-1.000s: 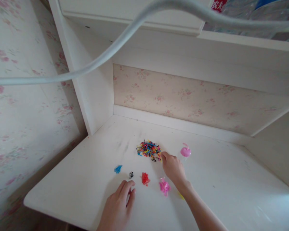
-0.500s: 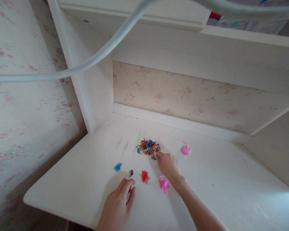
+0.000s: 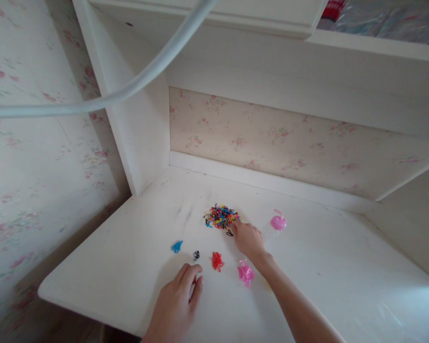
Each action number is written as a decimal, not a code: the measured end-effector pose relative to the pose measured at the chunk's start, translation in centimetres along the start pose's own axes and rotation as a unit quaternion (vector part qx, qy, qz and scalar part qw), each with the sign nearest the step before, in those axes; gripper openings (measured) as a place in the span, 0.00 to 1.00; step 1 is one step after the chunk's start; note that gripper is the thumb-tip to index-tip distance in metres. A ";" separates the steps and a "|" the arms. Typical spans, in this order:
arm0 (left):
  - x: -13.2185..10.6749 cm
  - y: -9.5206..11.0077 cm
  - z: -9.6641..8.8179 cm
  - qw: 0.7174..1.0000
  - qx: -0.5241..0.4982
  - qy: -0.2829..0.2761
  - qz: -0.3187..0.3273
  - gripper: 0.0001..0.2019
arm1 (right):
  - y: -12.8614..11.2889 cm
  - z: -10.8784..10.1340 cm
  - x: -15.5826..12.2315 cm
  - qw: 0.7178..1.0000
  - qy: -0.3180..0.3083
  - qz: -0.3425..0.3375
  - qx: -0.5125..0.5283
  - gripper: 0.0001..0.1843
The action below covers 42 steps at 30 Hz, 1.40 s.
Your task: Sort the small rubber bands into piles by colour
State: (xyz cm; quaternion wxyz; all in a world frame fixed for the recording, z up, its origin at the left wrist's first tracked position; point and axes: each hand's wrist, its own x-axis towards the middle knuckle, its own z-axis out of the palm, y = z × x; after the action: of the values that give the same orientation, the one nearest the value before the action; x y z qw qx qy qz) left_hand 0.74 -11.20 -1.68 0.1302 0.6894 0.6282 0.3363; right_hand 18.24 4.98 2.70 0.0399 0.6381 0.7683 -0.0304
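A mixed heap of small colourful rubber bands (image 3: 220, 216) lies on the white desk. My right hand (image 3: 248, 240) reaches its right edge, fingers closed together against the bands; what they pinch is hidden. A loose black band (image 3: 229, 233) lies just below the heap. My left hand (image 3: 180, 290) rests nearer the front with loosely bent fingers, a gap between thumb and forefinger, and nothing in it. Beyond its fingertips sits a small group of black bands (image 3: 196, 256), with blue bands (image 3: 177, 246) to the left. Red bands (image 3: 217, 261) and pink bands (image 3: 246, 273) lie between my hands.
A pink rounded piece with a loop (image 3: 278, 222) stands right of the heap. Some yellow (image 3: 269, 285) peeks out beside my right forearm. The white desk (image 3: 103, 267) meets a side panel and a low back ledge. A white cable (image 3: 143, 81) crosses high in front.
My right hand has shifted slightly toward the heap, its fingertips now at the bands. A bit of yellow shows beside the forearm. My left hand stays put; the view has tilted a little.
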 end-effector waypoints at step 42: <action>11.7 2.4 0.7 0.973 0.216 -0.081 -0.016 0.09 | 0.2 5.9 -16.3 0.946 0.115 -0.078 0.293 0.28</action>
State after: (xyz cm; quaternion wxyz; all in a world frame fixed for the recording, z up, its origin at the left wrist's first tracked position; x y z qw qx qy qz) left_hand 2.91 -0.32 2.76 0.0338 0.7163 0.6840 0.1335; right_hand 21.51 -11.51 -1.53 -0.2399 0.5586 0.7724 -0.1839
